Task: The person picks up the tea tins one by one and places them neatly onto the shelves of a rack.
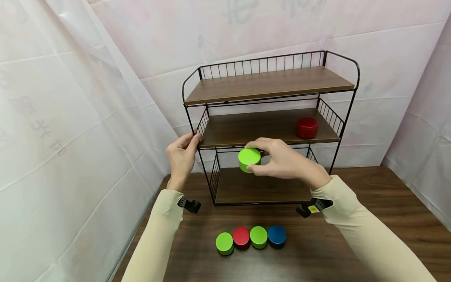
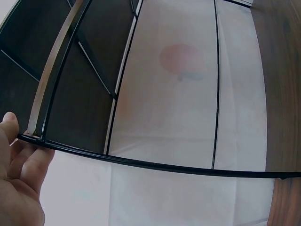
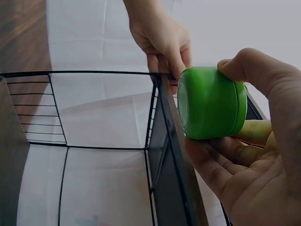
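i have the held green tin [image 1: 249, 159] pinched in my right hand [image 1: 278, 160], my thumb on its near side and my fingers round the far side. my head camera shows it in front of the dark-framed rack [image 1: 271, 84], seen against the gap below the middle shelf [image 1: 246, 129]. my right wrist's view adds what that one hides: a slice of the tin's round base, which my digits leave uncovered as they press its wall from opposite sides.

my left hand [image 1: 181, 154] grips the rack's frame at the left end of the middle shelf. the left wrist's view shows that hold more closely, thumb to one side of the black rail [image 2: 162, 165] and fingers curled on the other.

only the head view takes in the shelf's red tin [image 1: 307, 128], at the middle shelf's right end, and the row on the wooden table [image 1: 197, 250]: from the left, a leftmost green tin [image 1: 224, 243], a second red tin [image 1: 241, 237], another green tin [image 1: 258, 236] and a blue tin [image 1: 276, 235].
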### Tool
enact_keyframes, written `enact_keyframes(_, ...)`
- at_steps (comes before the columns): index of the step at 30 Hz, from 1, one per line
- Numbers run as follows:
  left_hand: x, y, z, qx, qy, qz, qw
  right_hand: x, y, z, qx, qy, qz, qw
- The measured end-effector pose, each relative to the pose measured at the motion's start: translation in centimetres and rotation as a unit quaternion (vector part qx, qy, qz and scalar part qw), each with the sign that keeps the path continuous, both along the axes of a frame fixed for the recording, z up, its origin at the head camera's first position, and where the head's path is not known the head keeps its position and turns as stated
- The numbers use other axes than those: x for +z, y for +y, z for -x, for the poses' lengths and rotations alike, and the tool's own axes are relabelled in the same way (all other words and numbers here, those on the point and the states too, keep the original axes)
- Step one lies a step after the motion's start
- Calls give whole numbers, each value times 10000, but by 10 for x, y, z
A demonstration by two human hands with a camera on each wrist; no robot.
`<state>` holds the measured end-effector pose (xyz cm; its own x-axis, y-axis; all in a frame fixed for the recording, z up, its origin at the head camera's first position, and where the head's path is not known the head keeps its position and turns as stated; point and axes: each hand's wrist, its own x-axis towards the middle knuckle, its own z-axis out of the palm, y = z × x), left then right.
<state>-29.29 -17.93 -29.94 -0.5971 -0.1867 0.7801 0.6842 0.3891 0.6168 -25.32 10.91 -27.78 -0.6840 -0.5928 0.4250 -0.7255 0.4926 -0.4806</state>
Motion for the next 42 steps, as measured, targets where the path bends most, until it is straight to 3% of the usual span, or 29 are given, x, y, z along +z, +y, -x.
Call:
enact_keyframes(4,-11,-9,14,42,102,-21,9999,7,0,6,-72,3,53,10000)
enact_keyframes(6,-12,-10,16,66,81,-20,9999,9,0,9,-114,-25,107,9999)
enact_keyframes(11,-4,-2,3,58,9,-21,10000,14,1,16,-290,-21,169,9994)
enact_keyframes(13,-4,-1,2,5,43,-59,10000,17,2,19,-398,-2,126,9991)
enact_keyframes(20,-16,-10,19,33,-12,-109,9999,23,1,30,-582,-126,117,9982)
enact_keyframes(27,-18,-12,22,-113,21,-100,9999,24,-4,40,-628,-515,426,9958)
enact_keyframes(33,-16,-11,19,-39,22,-135,9999,24,-9,48,-800,-708,600,9925)
enact_keyframes(42,0,2,-3,83,53,-16,9999,21,-12,58,-1028,-1008,850,9859)
